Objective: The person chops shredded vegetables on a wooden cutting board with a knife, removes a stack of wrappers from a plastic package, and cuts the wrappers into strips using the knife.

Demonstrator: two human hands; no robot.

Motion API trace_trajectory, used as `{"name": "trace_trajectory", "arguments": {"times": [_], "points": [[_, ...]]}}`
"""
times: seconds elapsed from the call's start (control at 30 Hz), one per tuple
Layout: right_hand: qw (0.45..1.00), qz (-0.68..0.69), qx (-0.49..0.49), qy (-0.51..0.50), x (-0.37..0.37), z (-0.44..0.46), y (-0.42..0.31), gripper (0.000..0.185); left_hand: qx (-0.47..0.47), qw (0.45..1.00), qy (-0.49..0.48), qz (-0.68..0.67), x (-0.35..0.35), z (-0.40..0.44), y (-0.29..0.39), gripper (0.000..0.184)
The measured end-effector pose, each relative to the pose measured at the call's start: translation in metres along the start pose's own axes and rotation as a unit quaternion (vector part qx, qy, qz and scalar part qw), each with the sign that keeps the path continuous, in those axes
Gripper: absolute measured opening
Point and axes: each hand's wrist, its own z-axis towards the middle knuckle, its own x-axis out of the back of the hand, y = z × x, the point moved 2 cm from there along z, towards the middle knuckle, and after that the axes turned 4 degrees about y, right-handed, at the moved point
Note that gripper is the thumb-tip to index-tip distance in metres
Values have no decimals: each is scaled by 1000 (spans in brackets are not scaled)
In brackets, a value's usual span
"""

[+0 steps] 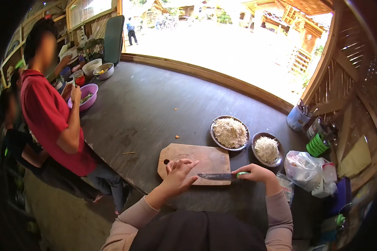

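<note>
A wooden cutting board [197, 157] lies on the dark table [155, 104] in front of me. My right hand [254, 172] is closed on the green handle of a knife [215, 176], whose dark blade lies flat over the board's lower right part, pointing left. Over the board's left part is my left hand [180, 173], fingers apart and holding nothing. Beyond the board's right end stands a bowl heaped with pale shreds [230, 133]. To its right is a smaller bowl of whiter shreds [267, 149].
At the left, a person in red [50, 117] holds something over a purple bowl [88, 97]. Metal and white bowls stand behind it. Right of the shreds are a plastic bag [302, 167], a green basket [317, 145] and a utensil tin [298, 117].
</note>
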Motion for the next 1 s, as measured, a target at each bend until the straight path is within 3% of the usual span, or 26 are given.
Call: {"name": "trace_trajectory", "arguments": {"times": [0.03,0.1,0.13,0.2,0.27,0.37,0.4,0.47,0.53,0.73,0.8,0.87,1.0], "points": [[1000,4,12,11,0,-6,0,33,-6,1000,-2,0,0,2,-4,49],[999,32,14,39,3,-24,-1,33,-34,981,35,-190,1,12,-8,46],[996,58,18,60,5,-35,1,34,-43,979,29,-195,-1,16,-8,46],[991,81,39,99,11,-60,4,35,55,933,-2,-357,2,29,3,54],[974,122,-81,174,16,-94,8,35,73,916,-27,-394,-1,44,17,56],[944,157,-79,279,15,-123,53,33,132,813,-68,-563,-25,74,39,51],[925,168,-86,329,15,-132,58,32,128,813,-76,-563,-34,85,48,51],[909,163,-101,369,12,-144,67,36,218,697,-176,-661,-58,105,73,51],[862,210,-112,448,10,-150,83,40,279,636,-260,-671,-93,125,99,49],[830,128,-173,515,8,-161,66,48,361,615,-318,-624,-210,151,148,42],[813,-29,-96,574,7,-159,73,46,373,619,-320,-612,-236,153,158,41],[801,-13,-89,592,6,-160,60,43,374,611,-326,-617,-257,151,162,40],[784,-108,-58,608,3,-164,48,39,385,614,-336,-602,-258,137,175,39]]}}
